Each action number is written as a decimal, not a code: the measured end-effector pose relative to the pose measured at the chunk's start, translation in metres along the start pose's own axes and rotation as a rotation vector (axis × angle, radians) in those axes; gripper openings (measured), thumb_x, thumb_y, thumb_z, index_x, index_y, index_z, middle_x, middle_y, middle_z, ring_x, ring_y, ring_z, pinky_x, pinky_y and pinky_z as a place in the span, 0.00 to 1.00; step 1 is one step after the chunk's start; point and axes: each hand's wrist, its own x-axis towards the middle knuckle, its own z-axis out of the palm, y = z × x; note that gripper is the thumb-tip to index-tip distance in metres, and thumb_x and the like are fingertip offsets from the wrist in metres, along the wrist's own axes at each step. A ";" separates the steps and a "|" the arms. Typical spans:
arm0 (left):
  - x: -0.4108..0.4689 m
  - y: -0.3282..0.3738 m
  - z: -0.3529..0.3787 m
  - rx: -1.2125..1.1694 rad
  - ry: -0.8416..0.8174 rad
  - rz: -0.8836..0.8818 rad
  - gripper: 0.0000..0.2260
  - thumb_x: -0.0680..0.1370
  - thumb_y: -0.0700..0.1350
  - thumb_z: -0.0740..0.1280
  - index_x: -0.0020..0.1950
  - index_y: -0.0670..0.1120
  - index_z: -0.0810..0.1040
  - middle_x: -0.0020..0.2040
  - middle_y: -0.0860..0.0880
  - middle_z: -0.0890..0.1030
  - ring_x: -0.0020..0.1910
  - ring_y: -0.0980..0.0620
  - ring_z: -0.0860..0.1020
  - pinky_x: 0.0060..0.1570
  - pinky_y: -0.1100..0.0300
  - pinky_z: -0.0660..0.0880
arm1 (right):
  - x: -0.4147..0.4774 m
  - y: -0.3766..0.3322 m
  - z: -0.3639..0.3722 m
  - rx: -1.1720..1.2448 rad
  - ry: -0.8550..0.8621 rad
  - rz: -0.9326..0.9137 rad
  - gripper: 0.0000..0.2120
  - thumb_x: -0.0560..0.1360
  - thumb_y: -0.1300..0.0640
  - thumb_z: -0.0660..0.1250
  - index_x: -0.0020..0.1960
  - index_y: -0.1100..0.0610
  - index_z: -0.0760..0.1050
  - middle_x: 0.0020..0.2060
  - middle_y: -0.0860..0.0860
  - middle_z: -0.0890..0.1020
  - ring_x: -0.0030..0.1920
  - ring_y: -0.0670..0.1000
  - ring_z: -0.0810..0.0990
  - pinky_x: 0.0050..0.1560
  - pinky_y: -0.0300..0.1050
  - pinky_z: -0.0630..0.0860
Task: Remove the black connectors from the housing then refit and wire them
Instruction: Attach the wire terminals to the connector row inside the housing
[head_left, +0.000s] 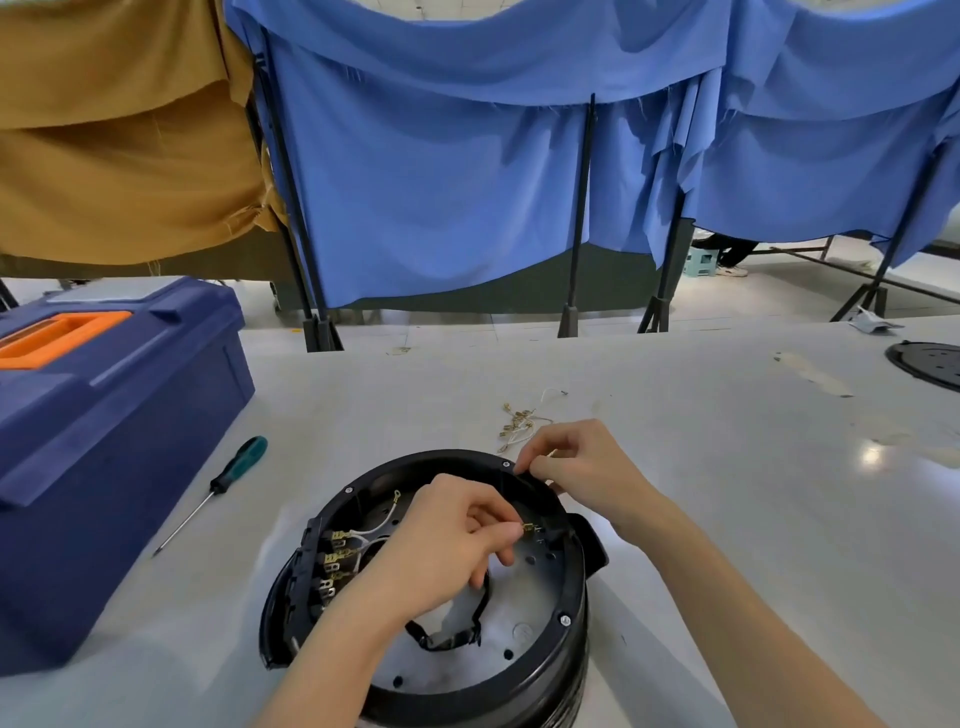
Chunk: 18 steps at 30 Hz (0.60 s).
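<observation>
Head view: one round black housing (545, 670), open side up, on a white table (727, 467) near its front edge. Two hands over it. Left hand (441, 545) pinches a small brass terminal (529, 528), long axis pointing right toward the inner wall. Right hand (576, 467) pinches the far rim. One row of black connectors (311, 566) along the left wall. One screwdriver (218, 488), one blue toolbox (104, 415), one loose wire bundle (519, 423). Blue and tan curtains (467, 182) behind.
</observation>
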 end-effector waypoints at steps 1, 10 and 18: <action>-0.001 0.000 0.000 0.002 -0.008 0.005 0.04 0.77 0.41 0.68 0.43 0.44 0.81 0.35 0.45 0.84 0.21 0.53 0.71 0.29 0.65 0.71 | 0.000 0.001 0.002 0.005 0.001 -0.005 0.11 0.70 0.68 0.65 0.36 0.56 0.81 0.34 0.50 0.82 0.35 0.50 0.77 0.42 0.46 0.77; -0.002 -0.001 0.003 0.057 -0.025 0.051 0.06 0.78 0.41 0.66 0.42 0.48 0.77 0.34 0.48 0.82 0.23 0.55 0.74 0.30 0.65 0.74 | 0.002 0.008 0.022 0.081 0.093 0.009 0.06 0.75 0.66 0.64 0.43 0.58 0.79 0.44 0.57 0.81 0.39 0.48 0.77 0.37 0.34 0.73; -0.002 -0.002 0.006 0.066 -0.020 0.071 0.05 0.78 0.39 0.66 0.43 0.45 0.78 0.34 0.48 0.83 0.25 0.53 0.78 0.35 0.63 0.77 | 0.001 0.009 0.026 0.096 0.128 -0.020 0.07 0.74 0.67 0.64 0.42 0.59 0.79 0.45 0.59 0.81 0.41 0.49 0.77 0.40 0.34 0.72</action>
